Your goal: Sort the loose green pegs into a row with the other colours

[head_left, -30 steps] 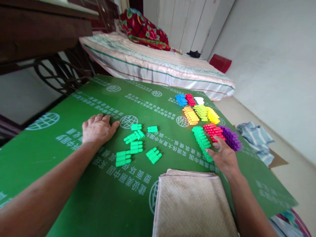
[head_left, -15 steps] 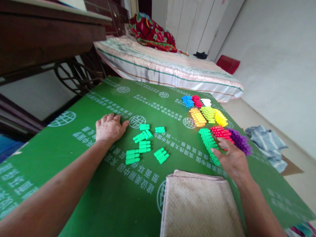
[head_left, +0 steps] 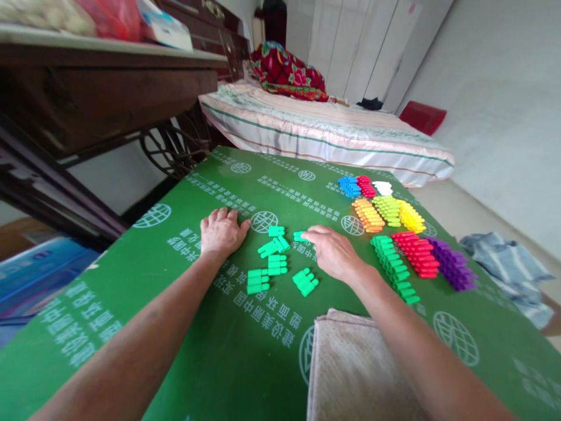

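My left hand (head_left: 222,232) lies flat on the green printed board (head_left: 184,362), fingers stretched out, holding nothing. My right hand (head_left: 333,252) reaches in from the right, its thumb and fingers closed at the right end of a small green plastic toy block (head_left: 299,236). Between the hands lie several more loose green blocks, among them a three-pronged block (head_left: 305,282) and a stacked pair (head_left: 258,281). To the right of my right hand stretches a row of green blocks (head_left: 392,264), beside a red row (head_left: 415,254) and a purple row (head_left: 451,264).
Farther back sit orange (head_left: 368,215), lime (head_left: 387,210), yellow (head_left: 411,216), blue (head_left: 349,187) and white (head_left: 383,187) block groups. A folded beige cloth (head_left: 346,368) lies at the front, under my right forearm. Beyond the board is a bed (head_left: 315,128); a wooden sewing table (head_left: 131,93) stands left.
My right hand has moved left from the green row to the lone loose green block. My left hand stays flat on the board. The view has shifted toward the left.
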